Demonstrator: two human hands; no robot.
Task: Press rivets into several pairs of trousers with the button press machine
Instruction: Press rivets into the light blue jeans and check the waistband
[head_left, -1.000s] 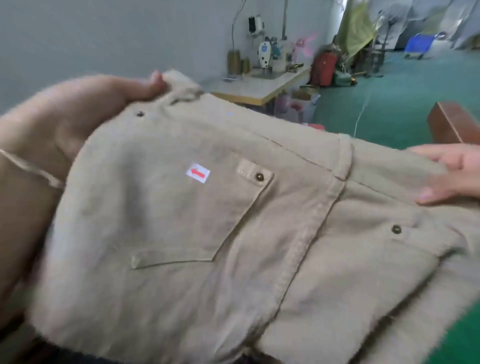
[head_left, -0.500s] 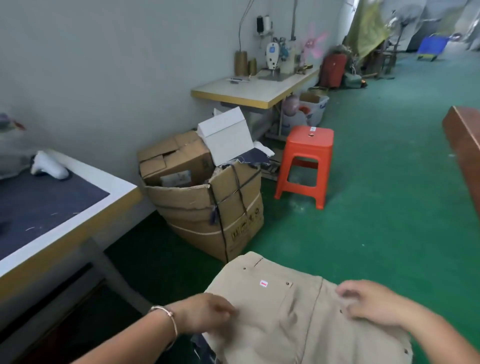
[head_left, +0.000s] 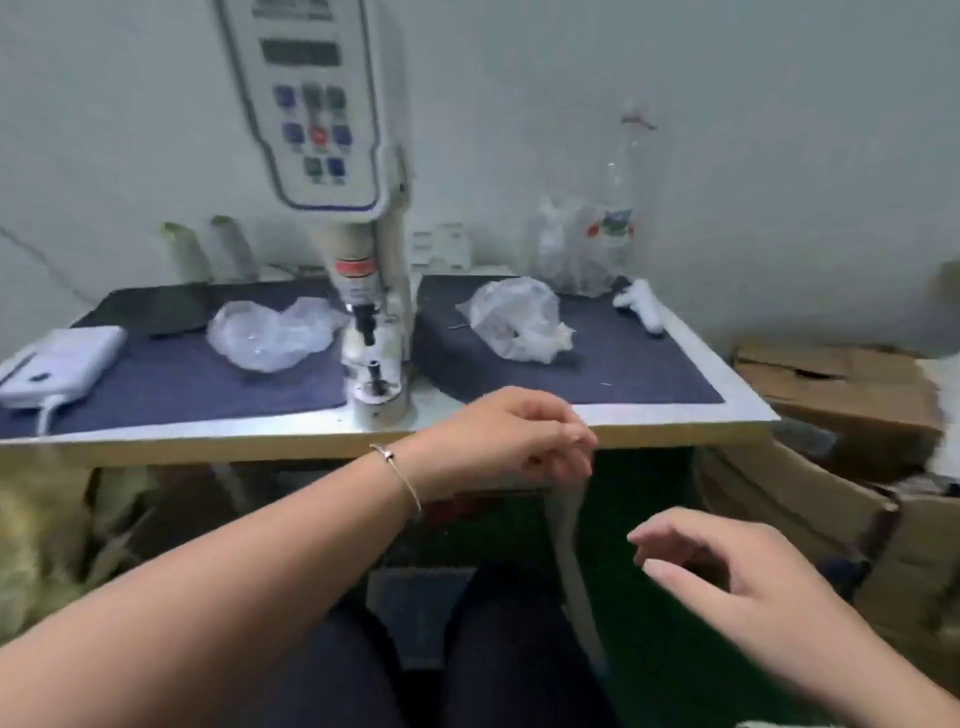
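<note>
The button press machine (head_left: 371, 332) stands at the middle of the table's front edge, its keypad panel (head_left: 311, 104) above and its lower die (head_left: 375, 387) below. My left hand (head_left: 511, 436), with a thin bracelet at the wrist, hovers just right of the die at the table edge. It pinches a pale beige fabric strip (head_left: 569, 551) that hangs down past my knees; it is too blurred to identify further. My right hand (head_left: 727, 566) is lower and to the right, fingers loosely curled, holding nothing and apart from the strip.
The table (head_left: 675, 415) is covered with dark blue cloth. On it lie two crumpled plastic bags (head_left: 270, 338) (head_left: 519, 322), a white box (head_left: 57, 364) with a cable and a clear bottle (head_left: 623, 208). Cardboard boxes (head_left: 831, 405) stand to the right, and a beige heap (head_left: 31, 545) lies on the left.
The view swung from the floor and boxes to the press table. The beige trousers both hands were laying down are gone from view; my left hand now pinches a hanging strip.
</note>
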